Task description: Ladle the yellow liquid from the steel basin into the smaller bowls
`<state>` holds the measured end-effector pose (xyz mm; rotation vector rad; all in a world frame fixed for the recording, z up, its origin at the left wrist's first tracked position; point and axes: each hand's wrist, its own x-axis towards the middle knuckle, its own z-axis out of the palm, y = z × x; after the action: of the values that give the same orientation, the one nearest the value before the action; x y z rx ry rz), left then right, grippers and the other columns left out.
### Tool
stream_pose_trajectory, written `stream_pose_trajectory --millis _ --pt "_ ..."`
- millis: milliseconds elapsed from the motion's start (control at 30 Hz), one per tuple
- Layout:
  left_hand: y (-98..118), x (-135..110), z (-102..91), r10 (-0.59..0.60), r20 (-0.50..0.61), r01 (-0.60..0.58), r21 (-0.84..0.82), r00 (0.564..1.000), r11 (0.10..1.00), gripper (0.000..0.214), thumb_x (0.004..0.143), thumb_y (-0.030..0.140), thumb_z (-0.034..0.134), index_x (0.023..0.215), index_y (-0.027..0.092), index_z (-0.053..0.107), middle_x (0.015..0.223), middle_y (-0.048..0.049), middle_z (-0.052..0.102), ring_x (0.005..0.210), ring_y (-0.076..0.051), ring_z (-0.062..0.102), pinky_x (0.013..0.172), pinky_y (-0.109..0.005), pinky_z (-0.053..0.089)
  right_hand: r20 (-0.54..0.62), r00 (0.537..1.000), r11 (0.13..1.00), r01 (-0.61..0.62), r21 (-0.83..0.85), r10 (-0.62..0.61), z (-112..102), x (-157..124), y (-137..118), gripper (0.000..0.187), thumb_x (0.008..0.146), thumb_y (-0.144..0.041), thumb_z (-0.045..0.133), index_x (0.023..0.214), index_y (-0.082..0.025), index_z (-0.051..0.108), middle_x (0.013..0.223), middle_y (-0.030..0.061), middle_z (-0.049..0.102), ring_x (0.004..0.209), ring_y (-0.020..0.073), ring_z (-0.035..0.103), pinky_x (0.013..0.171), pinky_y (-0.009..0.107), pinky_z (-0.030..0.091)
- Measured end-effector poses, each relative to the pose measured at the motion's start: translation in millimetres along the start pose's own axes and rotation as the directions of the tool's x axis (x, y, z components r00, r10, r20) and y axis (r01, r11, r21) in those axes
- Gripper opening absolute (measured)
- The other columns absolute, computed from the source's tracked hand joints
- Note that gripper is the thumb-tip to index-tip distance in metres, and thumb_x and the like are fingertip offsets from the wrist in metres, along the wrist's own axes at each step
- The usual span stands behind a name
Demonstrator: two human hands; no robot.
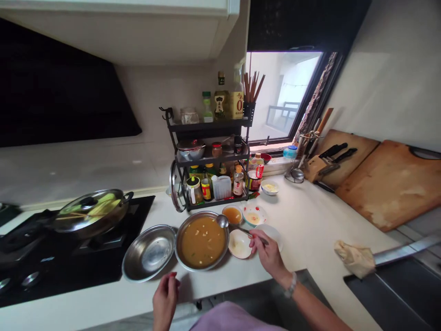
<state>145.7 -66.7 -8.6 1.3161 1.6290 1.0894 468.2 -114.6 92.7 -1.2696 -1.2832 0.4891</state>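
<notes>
My right hand (267, 252) pinches the handle of a metal spoon (227, 223) whose bowl hovers over the rim of a steel bowl (202, 242) full of brown-yellow sauce. Just under that hand sits a small white bowl (240, 244) with pale residue. My left hand (166, 296) rests at the counter's front edge with its fingers curled and nothing visible in it, just below an empty steel bowl (149, 252). A small bowl of orange sauce (232, 214) and a patterned dish (254, 215) stand behind the spoon.
A lidded wok (91, 212) sits on the black stove (51, 257) at left. A spice rack (212, 161) with bottles stands at the back. Knife block (319, 166) and cutting boards (389, 184) lean at right; a cloth (354, 258) lies by the sink (396, 294).
</notes>
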Motion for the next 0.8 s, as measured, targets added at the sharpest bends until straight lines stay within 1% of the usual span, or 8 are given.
stream_pose_trajectory --millis 100,233,367,467,533,633,733,800 --pt "28 -15 14.3 -0.002 0.053 0.005 -0.072 0.999 0.997 0.051 0.072 0.064 0.046 0.086 0.016 0.057 0.06 -0.0012 0.059 0.043 -0.014 0.05 0.041 -0.026 0.042 -0.105 0.993 0.999 -0.042 0.016 0.043 -17 14 0 0.027 0.089 -0.039 0.043 0.098 -0.019 0.059 0.063 0.0 0.06 0.049 0.0128 0.058 0.051 0.026 0.052" --pt "67 -31 60.4 0.058 0.262 -0.021 -0.142 0.963 0.99 0.042 0.077 0.056 0.047 0.086 0.016 0.054 0.061 -0.0001 0.057 0.045 -0.012 0.049 0.039 -0.023 0.04 -0.224 0.973 0.994 -0.072 -0.083 0.052 -47 24 14 0.029 0.088 -0.04 0.043 0.099 -0.018 0.058 0.064 0.0001 0.06 0.05 0.0126 0.057 0.05 0.025 0.051" --pt "100 -43 121.6 0.122 0.501 -0.061 -0.136 0.857 0.989 0.032 0.082 0.048 0.041 0.087 0.018 0.051 0.063 0.001 0.054 0.045 -0.011 0.049 0.038 -0.021 0.037 -0.236 0.968 0.963 -0.138 -0.23 0.082 -68 29 42 0.027 0.086 -0.039 0.042 0.095 -0.018 0.058 0.063 0.0009 0.06 0.05 0.0142 0.058 0.045 0.025 0.049" --pt "123 -46 168.8 0.263 0.614 -0.2 -0.17 0.744 0.965 0.028 0.083 0.039 0.041 0.099 0.018 0.05 0.064 0.0 0.055 0.046 -0.012 0.051 0.04 -0.022 0.039 -0.18 0.981 0.938 -0.127 -0.321 0.071 -65 30 60 0.024 0.087 -0.037 0.042 0.093 -0.019 0.057 0.068 0.003 0.063 0.054 0.0157 0.06 0.049 0.026 0.048" --pt "137 -42 197.8 0.341 0.624 -0.286 -0.191 0.703 0.939 0.03 0.082 0.032 0.043 0.108 0.016 0.049 0.064 -0.0007 0.056 0.047 -0.012 0.051 0.045 -0.023 0.041 -0.141 0.989 0.921 -0.102 -0.377 0.052 -58 30 65 0.024 0.088 -0.035 0.041 0.093 -0.018 0.057 0.072 0.0045 0.064 0.059 0.017 0.061 0.055 0.027 0.049" --pt "151 -32 232.0 0.423 0.594 -0.409 -0.168 0.684 0.897 0.041 0.078 0.021 0.048 0.118 0.017 0.047 0.068 -0.0017 0.059 0.055 -0.014 0.054 0.055 -0.026 0.044 -0.076 0.997 0.899 -0.065 -0.433 0.035 -48 30 62 0.023 0.088 -0.031 0.042 0.093 -0.018 0.059 0.076 0.0055 0.066 0.067 0.0183 0.061 0.064 0.03 0.048" --pt "160 -22 250.6 0.516 0.553 -0.507 -0.185 0.654 0.842 0.038 0.071 0.011 0.05 0.108 0.017 0.054 0.079 -0.0039 0.064 0.069 -0.015 0.058 0.069 -0.028 0.046 0.024 1.0 0.893 0.001 -0.45 0.011 -47 31 58 0.021 0.085 -0.026 0.049 0.099 -0.018 0.061 0.087 0.0067 0.067 0.079 0.0192 0.061 0.075 0.032 0.047" --pt "162 -17 255.8 0.538 0.525 -0.533 -0.179 0.659 0.827 0.032 0.067 0.007 0.052 0.097 0.016 0.056 0.08 -0.0034 0.064 0.07 -0.015 0.058 0.069 -0.027 0.045 0.112 0.994 0.892 0.057 -0.449 -0.007 -54 34 57 0.026 0.082 -0.023 0.054 0.107 -0.019 0.061 0.096 0.0068 0.066 0.089 0.0199 0.058 0.081 0.033 0.044"
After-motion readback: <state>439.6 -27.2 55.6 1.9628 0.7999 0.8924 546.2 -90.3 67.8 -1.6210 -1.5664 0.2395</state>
